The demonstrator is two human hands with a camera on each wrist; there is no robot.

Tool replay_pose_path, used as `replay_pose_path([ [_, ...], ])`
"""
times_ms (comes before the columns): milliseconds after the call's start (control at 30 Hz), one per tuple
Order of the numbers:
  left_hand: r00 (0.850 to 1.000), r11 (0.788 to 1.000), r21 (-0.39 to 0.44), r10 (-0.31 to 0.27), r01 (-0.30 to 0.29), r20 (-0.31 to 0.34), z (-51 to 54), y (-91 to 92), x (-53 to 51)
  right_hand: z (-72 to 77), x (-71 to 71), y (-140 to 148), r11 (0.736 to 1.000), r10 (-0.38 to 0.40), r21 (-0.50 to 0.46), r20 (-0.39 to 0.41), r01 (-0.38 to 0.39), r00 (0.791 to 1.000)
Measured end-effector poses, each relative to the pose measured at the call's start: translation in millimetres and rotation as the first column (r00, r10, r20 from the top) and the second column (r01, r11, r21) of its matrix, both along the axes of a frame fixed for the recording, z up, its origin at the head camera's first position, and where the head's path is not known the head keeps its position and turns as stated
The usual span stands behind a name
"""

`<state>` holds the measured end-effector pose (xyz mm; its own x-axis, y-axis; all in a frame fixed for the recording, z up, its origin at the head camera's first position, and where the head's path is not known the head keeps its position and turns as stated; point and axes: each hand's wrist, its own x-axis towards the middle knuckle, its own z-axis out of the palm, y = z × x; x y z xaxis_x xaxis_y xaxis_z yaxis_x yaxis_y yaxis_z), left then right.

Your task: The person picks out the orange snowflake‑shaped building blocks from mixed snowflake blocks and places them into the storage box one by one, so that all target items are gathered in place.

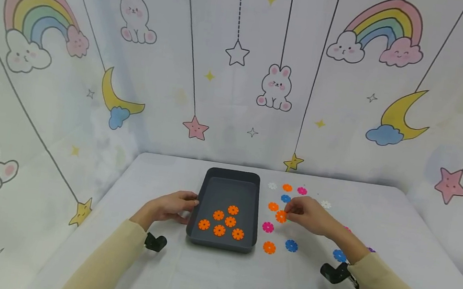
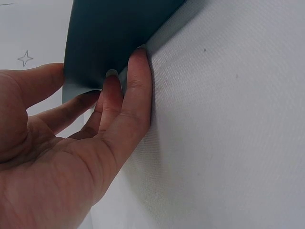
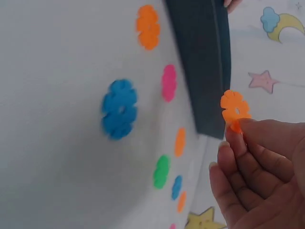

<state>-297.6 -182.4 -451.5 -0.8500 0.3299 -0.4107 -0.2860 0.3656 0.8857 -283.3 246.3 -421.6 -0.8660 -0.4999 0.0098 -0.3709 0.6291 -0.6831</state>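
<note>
My left hand (image 1: 172,204) holds the left side of a dark grey rectangular tray (image 1: 232,174). In the left wrist view the thumb reaches the rim of the tray (image 2: 105,38), while the other fingers lie against the outer wall. Several orange notched plastic discs (image 1: 230,221) lie inside the tray, toward its near end. Right of the tray, my right hand (image 1: 314,216) pinches an orange notched disc (image 3: 234,106) between thumb and forefinger, raised above the table. Near this hand lie a blue disc (image 1: 285,198), another orange disc (image 1: 273,206) and a green disc (image 3: 161,171).
More loose discs lie on the white-covered table (image 1: 214,282) right of the tray: a pink disc (image 1: 268,227), blue disc (image 1: 291,245), orange disc (image 1: 269,247) and white disc (image 1: 326,204). The right forearm partly covers some. A patterned curtain (image 1: 237,97) stands behind.
</note>
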Motion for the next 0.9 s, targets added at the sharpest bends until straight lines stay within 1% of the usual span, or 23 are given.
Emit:
replay_pose_path([
  [167,1.000,1.000,0.001,0.003,-0.003,-0.001,-0.3,0.4,0.1,10.3,-4.3,-23,1.000,0.023,-0.013,0.007,-0.023,1.000],
  [333,1.000,1.000,0.005,0.006,-0.006,0.001,-0.1,0.4,0.7,14.7,-8.5,-48,0.998,0.069,-0.011,-0.013,-0.069,0.998],
  [467,1.000,1.000,0.003,0.006,-0.006,0.004,0.3,0.9,1.3,16.6,-12.2,-67,0.994,0.110,0.014,-0.045,-0.109,0.993],
  [567,1.000,1.000,0.002,0.010,-0.010,0.004,-0.2,0.8,0.4,16.6,-15.6,-82,0.990,0.136,0.054,-0.067,-0.132,0.988],
  [733,1.000,1.000,0.004,0.009,-0.009,0.004,-1.6,0.2,-1.2,10.4,-19.9,-98,0.976,0.189,0.125,-0.085,-0.178,0.978],
  [900,1.000,1.000,0.001,0.006,-0.006,0.002,-1.4,-0.1,-0.5,-0.8,-23.7,-107,0.963,0.212,0.184,-0.060,-0.198,0.975],
])
